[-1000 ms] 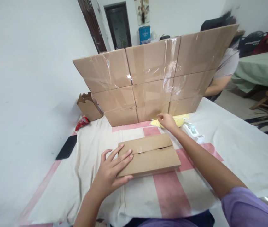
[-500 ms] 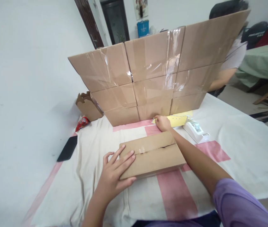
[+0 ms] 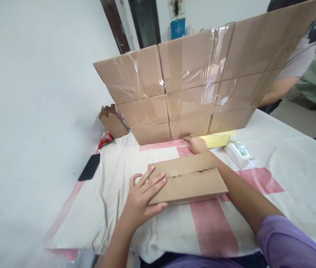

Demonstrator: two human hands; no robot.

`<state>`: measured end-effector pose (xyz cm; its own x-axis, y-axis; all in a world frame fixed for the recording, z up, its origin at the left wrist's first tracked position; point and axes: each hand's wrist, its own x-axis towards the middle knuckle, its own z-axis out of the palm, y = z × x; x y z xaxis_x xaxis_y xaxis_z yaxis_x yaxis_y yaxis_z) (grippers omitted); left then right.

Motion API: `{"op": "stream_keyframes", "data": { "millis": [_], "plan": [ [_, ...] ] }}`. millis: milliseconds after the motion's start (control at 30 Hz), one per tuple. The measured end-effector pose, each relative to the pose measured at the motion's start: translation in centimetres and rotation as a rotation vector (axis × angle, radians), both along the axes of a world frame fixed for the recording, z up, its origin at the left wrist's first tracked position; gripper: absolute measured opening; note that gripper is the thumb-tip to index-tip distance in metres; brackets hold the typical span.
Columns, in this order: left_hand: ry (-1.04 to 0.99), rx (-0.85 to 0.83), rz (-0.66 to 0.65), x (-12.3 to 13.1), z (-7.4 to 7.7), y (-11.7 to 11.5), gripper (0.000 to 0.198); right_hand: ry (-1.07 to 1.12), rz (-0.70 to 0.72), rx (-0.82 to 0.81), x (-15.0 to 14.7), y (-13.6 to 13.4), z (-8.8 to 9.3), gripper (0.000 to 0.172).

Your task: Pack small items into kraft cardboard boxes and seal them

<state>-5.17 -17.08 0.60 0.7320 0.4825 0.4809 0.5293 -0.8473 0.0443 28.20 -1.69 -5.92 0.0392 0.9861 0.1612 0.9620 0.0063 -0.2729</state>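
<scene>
A flat cardboard box [image 3: 191, 179], taped along its top seam, lies on the cloth in front of me. My left hand [image 3: 144, 195] rests open on the box's left end, fingers spread over its top and thumb against its side. My right hand [image 3: 196, 143] reaches past the box's far edge and is closed at the left end of a yellow sheet [image 3: 216, 140], pinching it as far as I can see. The sheet lies at the foot of a wall of stacked cardboard boxes [image 3: 191, 85].
A white device [image 3: 240, 155] sits right of the yellow sheet. A black phone [image 3: 90, 167], a red wrapper [image 3: 105, 139] and a small brown carton [image 3: 113, 121] lie at the left. Another person [image 3: 294, 70] sits behind the box wall. The cloth [image 3: 286, 163] is white with pink bands.
My right hand has moved a little left along the yellow sheet and lower onto it. The left hand stays on the box. The view has shifted slightly.
</scene>
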Motion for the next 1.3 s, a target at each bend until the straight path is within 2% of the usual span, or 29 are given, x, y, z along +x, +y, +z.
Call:
{"op": "stream_keyframes", "data": {
  "millis": [267,667,1067,1300],
  "plan": [
    [-0.028,-0.01,0.01,0.2,0.0,-0.1,0.058,-0.081,-0.108,0.006,0.0,-0.1,-0.1,0.036],
    [-0.066,-0.045,0.032,0.4,-0.2,-0.3,0.058,-0.123,-0.097,0.007,-0.3,-0.2,-0.3,0.037],
    [-0.108,-0.048,0.004,0.5,-0.3,0.2,0.058,-0.114,-0.265,0.027,0.5,-0.7,-0.8,0.037],
    [-0.154,-0.051,-0.027,0.6,-0.5,1.0,0.059,0.073,-0.174,0.095,1.0,-0.2,-1.4,0.037]
  ]
}}
